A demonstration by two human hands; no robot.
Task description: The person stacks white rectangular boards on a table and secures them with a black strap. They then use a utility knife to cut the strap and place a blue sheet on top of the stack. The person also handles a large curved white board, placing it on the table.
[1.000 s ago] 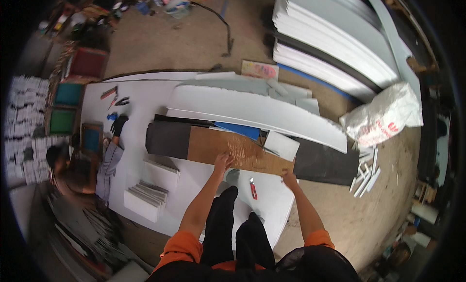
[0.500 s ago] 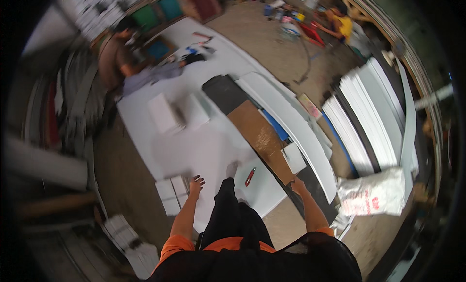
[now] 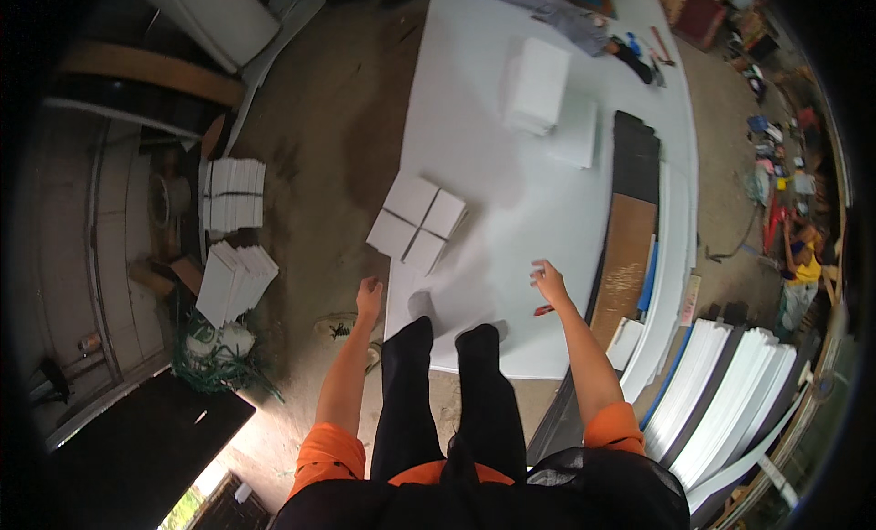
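My left hand point(image 3: 370, 297) hangs at the left edge of a big white sheet point(image 3: 538, 220); it holds nothing and its fingers are loosely bent. Over the sheet, my right hand point(image 3: 547, 282) is empty with its fingers apart. Just below it lies a red utility knife point(image 3: 543, 310), partly covered by my forearm. In front of my feet sits a squarish stack of white panels point(image 3: 401, 235), crossed by dark bands. I stand at the sheet's near edge.
Farther up the sheet are two white stacks point(image 3: 538, 83). A brown board point(image 3: 623, 265) lies on dark strips at the right, beside long white panels point(image 3: 671, 229). Cut white panels point(image 3: 235, 194) stand at the left. A person's leg point(image 3: 566, 19) rests on the far end; another person point(image 3: 803, 256) crouches far right.
My view has swung to the left. My right hand has left the near end of the brown board and is now over the white sheet by the knife.
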